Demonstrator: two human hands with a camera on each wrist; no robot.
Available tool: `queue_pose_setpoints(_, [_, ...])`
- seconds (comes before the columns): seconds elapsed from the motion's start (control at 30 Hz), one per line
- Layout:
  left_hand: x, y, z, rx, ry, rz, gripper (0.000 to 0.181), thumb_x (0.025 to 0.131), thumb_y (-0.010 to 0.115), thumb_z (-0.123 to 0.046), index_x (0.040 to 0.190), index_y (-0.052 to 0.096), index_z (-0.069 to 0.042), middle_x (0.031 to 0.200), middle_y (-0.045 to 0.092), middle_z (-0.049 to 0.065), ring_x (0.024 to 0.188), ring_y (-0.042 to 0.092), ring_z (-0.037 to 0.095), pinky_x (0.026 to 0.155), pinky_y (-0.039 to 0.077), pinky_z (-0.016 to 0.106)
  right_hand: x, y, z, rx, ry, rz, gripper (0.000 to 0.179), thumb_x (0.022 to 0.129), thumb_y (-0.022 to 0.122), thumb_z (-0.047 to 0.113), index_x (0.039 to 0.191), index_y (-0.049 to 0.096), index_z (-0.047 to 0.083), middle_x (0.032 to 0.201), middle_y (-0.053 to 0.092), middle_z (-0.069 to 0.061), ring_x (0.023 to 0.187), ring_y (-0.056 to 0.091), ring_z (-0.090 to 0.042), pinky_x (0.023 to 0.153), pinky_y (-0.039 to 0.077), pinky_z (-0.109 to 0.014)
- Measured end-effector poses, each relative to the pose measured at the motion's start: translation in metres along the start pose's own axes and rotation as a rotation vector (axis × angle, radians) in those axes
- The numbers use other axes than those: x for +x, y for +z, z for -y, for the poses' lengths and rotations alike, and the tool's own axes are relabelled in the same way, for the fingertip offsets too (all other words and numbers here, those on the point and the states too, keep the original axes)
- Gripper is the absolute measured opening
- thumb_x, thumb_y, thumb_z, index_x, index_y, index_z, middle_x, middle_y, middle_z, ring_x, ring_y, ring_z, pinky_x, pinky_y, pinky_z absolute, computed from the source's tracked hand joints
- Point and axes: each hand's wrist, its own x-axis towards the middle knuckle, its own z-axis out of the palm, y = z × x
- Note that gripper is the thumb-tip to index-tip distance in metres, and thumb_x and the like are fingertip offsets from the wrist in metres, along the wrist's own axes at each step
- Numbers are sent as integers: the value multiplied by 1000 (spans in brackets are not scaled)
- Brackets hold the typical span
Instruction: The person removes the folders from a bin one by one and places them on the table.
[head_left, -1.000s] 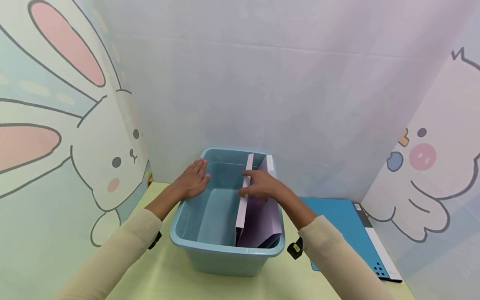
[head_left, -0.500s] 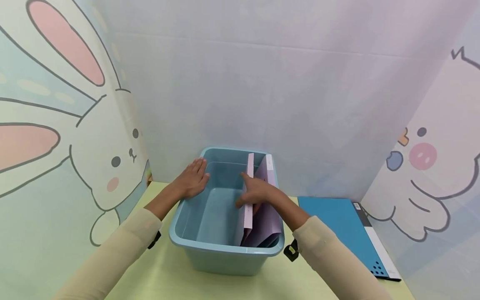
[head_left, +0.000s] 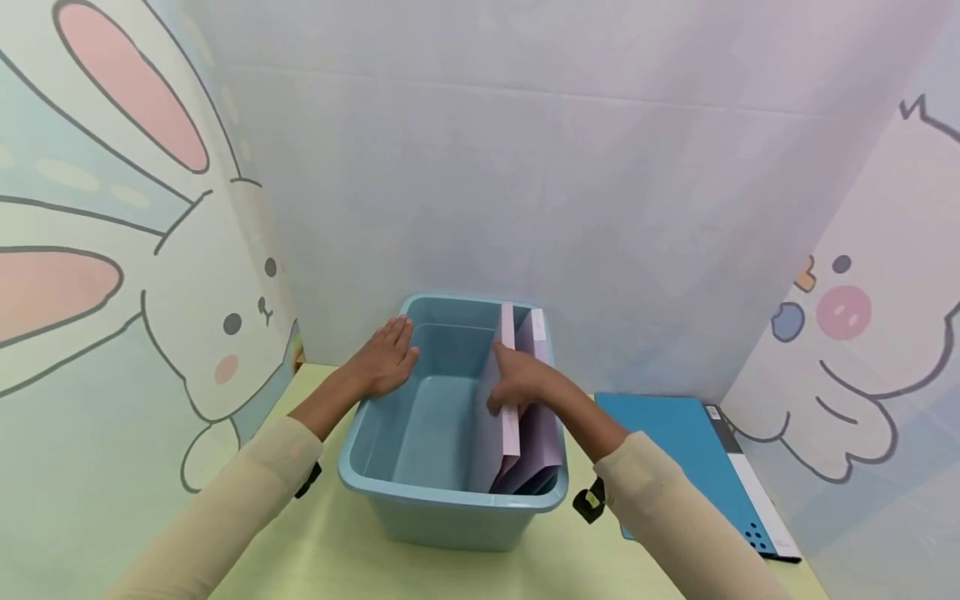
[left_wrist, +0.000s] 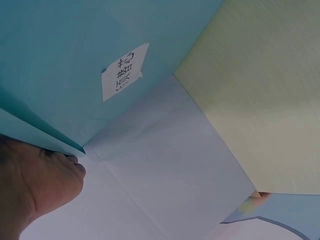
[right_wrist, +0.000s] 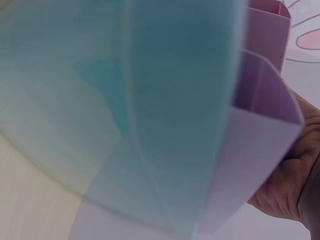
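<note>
A blue plastic bin (head_left: 450, 525) stands on the table. Inside it, along the right side, two purple file folders stand upright with pale spines up. The left folder (head_left: 511, 437) is gripped over its spine by my right hand (head_left: 528, 379), thumb and fingers on its sides. The other folder (head_left: 546, 442) leans at the bin's right wall, under my wrist; in the right wrist view its end (right_wrist: 260, 155) partly covers my right hand (right_wrist: 287, 187). My left hand (head_left: 386, 358) rests straight-fingered on the bin's left rim. The left wrist view shows that hand (left_wrist: 42, 180) beside the bin wall (left_wrist: 165, 25).
Right of the bin lies a flat blue folder (head_left: 667, 450) with a black and white spine. The pale yellow table (head_left: 292, 567) meets a cloth backdrop (head_left: 465, 183) behind the bin. A handwritten white label (left_wrist: 125, 72) is on the bin's outer wall.
My right hand has closed over the left folder's spine and shifted right. That folder has moved right, nearer the other one, and stands more upright. The left hand stays put.
</note>
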Motion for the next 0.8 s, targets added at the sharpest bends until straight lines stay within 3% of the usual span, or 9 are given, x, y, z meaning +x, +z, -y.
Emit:
queue_pose_setpoints(0.13, [-1,-1,1,7,-4,2,70,123,26,-30,173,12,17,185,8,36,175,7,55,143,9,67,-4,-6,1,66,-8,0,127,84,87,9,182,7,7,173,47,-27,104,74,-30,74,65,-36])
queue_pose_setpoints(0.3, [-1,-2,1,5,-2,3,70,123,26,-30,173,12,17,185,8,36,175,7,55,143,9,67,-10,-17,1,111,-4,-20,127,82,87,11,183,9,9,172,46,-27,105,75,-33,71,66,-36])
queue_pose_setpoints(0.57, [-1,-2,1,4,0,3,70,122,26,-29,173,12,17,186,8,36,175,7,55,143,9,67,-22,-36,-4,168,0,-45,126,83,88,15,183,11,13,174,42,-27,121,72,-41,83,70,-43])
queue_pose_setpoints(0.8, [0,-1,1,-3,4,3,70,123,26,-30,173,12,17,186,7,36,175,7,55,143,10,66,-32,-45,-20,304,-38,-59,129,84,91,15,184,10,15,174,39,-26,126,72,-46,89,72,-51])
